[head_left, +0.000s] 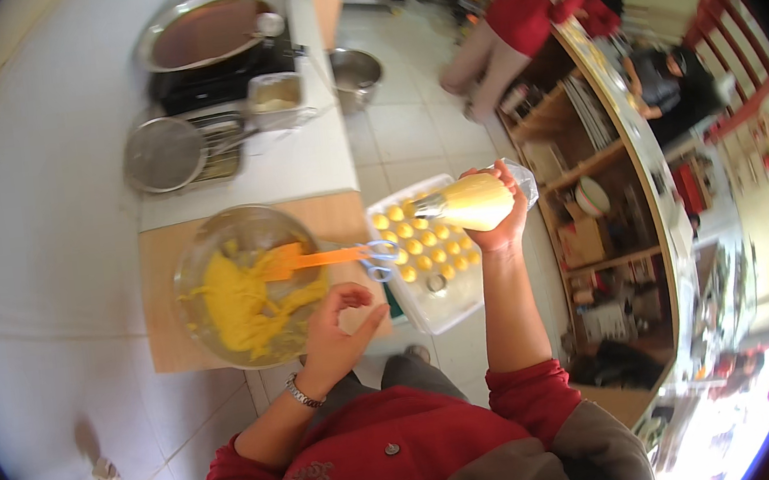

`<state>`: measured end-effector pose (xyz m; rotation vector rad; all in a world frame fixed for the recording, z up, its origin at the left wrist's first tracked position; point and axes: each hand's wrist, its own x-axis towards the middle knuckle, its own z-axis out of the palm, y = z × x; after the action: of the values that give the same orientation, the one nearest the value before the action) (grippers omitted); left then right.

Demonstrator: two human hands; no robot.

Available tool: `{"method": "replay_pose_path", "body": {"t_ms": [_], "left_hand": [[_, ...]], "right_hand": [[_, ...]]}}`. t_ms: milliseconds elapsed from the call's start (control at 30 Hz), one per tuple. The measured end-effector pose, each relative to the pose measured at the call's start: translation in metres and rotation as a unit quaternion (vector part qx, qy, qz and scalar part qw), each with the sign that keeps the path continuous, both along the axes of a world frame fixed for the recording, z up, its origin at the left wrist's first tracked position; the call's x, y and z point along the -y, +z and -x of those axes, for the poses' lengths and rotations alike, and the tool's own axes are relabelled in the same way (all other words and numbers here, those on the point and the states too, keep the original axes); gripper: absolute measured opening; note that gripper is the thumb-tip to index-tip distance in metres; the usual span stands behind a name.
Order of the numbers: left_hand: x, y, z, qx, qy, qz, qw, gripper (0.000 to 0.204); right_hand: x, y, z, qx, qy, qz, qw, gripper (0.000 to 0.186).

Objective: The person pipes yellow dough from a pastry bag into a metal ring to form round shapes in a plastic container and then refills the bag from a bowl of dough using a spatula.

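Note:
My right hand [514, 209] is wrapped round a piping bag [477, 202] full of yellow filling. Its metal nozzle [430, 206] points left over a white tray [448, 308]. Rows of small yellow balls [421, 261] lie in that tray, beside a small round ring [436, 283]. My left hand [346, 324] hovers near the right side of a metal bowl [294, 226], fingers curved, thumb apart, holding nothing. Inside the bowl is thick yellow paste [231, 298]. An orange spatula [288, 262] rests in it, its handle reaching past the rim toward blue-handled scissors [379, 252].
A wooden board [158, 273] lies under the bowl. Farther along the counter stand a sieve [165, 154], a square tub [276, 97] and a wide pan [208, 34] of dark liquid. A metal pot [355, 74] is beyond the counter edge. People work at a shelved counter [622, 178] to the right.

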<state>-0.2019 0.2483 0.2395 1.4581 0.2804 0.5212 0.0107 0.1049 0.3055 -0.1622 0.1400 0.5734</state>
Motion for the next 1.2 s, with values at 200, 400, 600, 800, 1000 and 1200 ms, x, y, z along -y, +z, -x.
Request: {"method": "replay_pose_path", "body": {"t_ms": [200,400,600,800,1000,1200], "left_hand": [[0.116,-0.036,-0.041,-0.109,-0.331,-0.102,0.932,0.028],[0.175,-0.148,-0.095,-0.180,-0.109,-0.415,0.885,0.042],[0.187,-0.199,-0.117,-0.371,-0.007,-0.473,0.799,0.054],[0.201,-0.229,-0.125,-0.395,0.032,-0.472,0.788,0.056],[0.205,-0.240,-0.133,-0.370,0.069,-0.476,0.795,0.047],[0.204,-0.241,-0.133,-0.371,0.072,-0.469,0.798,0.043]], "right_hand": [[0.158,-0.026,-0.034,0.016,-0.132,-0.086,0.987,0.006],[0.268,-0.095,-0.071,-0.028,-0.160,-0.035,0.986,0.018],[0.284,-0.158,-0.092,-0.016,-0.067,0.083,0.994,0.047],[0.240,-0.184,-0.092,0.015,-0.125,0.258,0.958,0.045],[0.212,-0.193,-0.088,0.034,-0.123,0.295,0.947,0.045],[0.207,-0.196,-0.081,0.060,-0.116,0.319,0.939,0.045]]}}
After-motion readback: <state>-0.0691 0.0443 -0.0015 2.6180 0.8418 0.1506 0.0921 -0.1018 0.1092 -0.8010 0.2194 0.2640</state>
